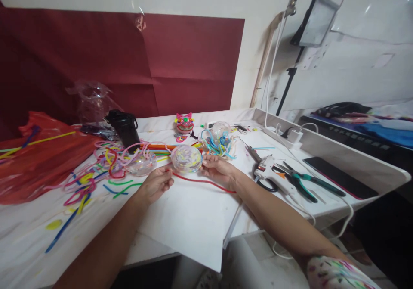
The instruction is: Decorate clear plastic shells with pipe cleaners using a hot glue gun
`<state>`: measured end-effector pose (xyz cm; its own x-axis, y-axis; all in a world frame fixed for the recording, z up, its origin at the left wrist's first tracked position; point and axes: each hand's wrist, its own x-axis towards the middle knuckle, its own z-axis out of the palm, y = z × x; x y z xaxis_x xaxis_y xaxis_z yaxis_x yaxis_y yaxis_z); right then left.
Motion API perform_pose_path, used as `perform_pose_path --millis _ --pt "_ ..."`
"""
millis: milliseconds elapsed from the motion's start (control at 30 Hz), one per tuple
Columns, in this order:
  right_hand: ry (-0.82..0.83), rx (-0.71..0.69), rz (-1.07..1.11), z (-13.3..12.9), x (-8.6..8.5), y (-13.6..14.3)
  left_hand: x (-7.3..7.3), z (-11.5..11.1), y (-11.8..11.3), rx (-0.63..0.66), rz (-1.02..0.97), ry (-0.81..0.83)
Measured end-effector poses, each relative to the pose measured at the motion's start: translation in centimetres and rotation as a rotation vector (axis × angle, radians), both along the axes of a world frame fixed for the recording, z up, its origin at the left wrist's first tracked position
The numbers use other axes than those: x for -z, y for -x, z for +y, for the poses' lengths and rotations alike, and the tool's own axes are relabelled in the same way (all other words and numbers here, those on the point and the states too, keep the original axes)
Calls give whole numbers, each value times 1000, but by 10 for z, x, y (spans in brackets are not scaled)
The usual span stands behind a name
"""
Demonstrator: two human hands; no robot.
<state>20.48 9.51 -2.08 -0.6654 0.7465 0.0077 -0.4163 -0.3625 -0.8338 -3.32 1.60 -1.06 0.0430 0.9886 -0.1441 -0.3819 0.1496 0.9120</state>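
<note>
My left hand (158,183) is closed, its fingertips pinching one end of a red pipe cleaner (206,181) just below a clear round ball (186,159). Pale purple and yellow strands show in the ball. My right hand (217,168) holds the ball's right edge between thumb and fingers. From my left fingertips the red pipe cleaner runs rightward under the ball, its far end passing by my right wrist. Below both hands lies a sheet of white paper (187,224). Behind the ball sits a bundle of coloured pipe cleaners (158,147).
Loose pipe cleaners (84,185) and another clear ball (142,163) lie left, near a black bottle (124,127) and a red plastic bag (64,155). A pink decorated figure (184,123) stands behind. At right are a glue gun (271,172), green-handled pliers (303,181) and a phone-like black slab (338,178).
</note>
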Motion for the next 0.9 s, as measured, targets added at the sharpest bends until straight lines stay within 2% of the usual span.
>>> perform_pose_path --millis 533,900 --pt "-14 -62 -13 -3 2 3 0 -2 -9 -37 -132 -6" --pt "-16 -50 -18 -5 -1 5 0 -3 -13 -77 -152 -13"
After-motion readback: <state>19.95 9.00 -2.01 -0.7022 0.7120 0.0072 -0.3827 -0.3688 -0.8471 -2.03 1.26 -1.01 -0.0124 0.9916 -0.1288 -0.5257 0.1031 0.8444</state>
